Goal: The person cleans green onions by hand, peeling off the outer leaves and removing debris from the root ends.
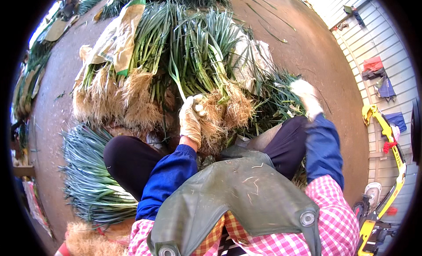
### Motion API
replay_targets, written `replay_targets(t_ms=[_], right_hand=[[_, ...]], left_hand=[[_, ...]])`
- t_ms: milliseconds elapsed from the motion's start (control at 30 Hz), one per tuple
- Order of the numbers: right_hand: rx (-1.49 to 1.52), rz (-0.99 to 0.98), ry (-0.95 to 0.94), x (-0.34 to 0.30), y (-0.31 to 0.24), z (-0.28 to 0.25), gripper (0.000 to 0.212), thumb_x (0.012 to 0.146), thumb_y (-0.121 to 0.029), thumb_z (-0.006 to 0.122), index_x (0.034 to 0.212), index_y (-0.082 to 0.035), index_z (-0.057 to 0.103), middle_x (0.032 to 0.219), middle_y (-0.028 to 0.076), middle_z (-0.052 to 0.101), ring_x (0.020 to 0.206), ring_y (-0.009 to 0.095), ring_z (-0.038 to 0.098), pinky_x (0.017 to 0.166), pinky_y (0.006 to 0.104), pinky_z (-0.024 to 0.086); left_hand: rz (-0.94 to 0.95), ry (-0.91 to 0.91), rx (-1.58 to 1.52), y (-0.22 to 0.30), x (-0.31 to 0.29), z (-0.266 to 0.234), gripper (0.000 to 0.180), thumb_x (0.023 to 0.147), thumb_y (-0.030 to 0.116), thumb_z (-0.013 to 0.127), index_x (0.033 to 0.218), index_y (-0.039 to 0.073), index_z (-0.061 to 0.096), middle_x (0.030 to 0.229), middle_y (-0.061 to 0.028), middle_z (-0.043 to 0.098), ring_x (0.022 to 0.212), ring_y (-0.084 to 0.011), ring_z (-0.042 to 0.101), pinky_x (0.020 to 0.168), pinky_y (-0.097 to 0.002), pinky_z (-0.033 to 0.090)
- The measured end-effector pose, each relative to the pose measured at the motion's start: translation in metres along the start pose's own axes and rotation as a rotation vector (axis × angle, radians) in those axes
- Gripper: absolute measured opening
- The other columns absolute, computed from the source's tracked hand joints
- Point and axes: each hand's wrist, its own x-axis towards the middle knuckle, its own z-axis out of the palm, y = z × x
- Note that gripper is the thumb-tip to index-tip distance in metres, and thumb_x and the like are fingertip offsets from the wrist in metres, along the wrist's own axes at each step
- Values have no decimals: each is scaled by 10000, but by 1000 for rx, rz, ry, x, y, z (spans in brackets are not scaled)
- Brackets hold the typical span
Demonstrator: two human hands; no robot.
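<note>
My left hand [190, 117], in a pale work glove, is closed around the white base of a green onion stalk [177, 80] that rises from the pile of bundled green onions [189, 49] in front of me. Their tan root tufts [140, 102] face me. My right hand [307, 97], also gloved, reaches out to the right over loose green leaves [277, 102]; I cannot see anything in it. Both arms wear blue sleeves, and a green apron [241, 194] covers my lap.
A finished stack of trimmed green onions [88, 177] lies at my left on the brown floor [316, 49]. More bundles line the far left edge. A yellow tool [391, 168] leans by a white slatted wall [387, 40] on the right, with hanging cloths.
</note>
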Motion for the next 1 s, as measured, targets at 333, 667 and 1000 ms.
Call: replay_targets(t_ms=[333, 667, 1000], right_hand=[[-178, 459, -228, 116, -175, 242, 485, 745, -402, 710, 1086, -93, 555, 997, 165, 631, 915, 333, 601, 829, 404, 463], [-348, -65, -376, 192, -132, 120, 303, 861, -381, 576, 916, -95, 664, 770, 108, 655, 720, 302, 614, 653, 401, 487], [-346, 89, -412, 124, -206, 2, 200, 849, -269, 617, 906, -79, 642, 633, 20, 552, 472, 98, 532, 456, 279, 445]], left_hand=[[65, 152, 90, 17, -3, -9, 305, 926, 290, 522, 983, 18, 647, 703, 1, 570, 557, -96, 511, 482, -223, 448], [-18, 113, 60, 17, -1, -1, 302, 951, 249, 494, 991, -18, 629, 645, 3, 535, 518, -100, 476, 459, -235, 416], [8, 139, 97, 9, 2, 3, 275, 927, 246, 511, 940, 6, 646, 659, 2, 555, 529, -84, 479, 463, -221, 417]])
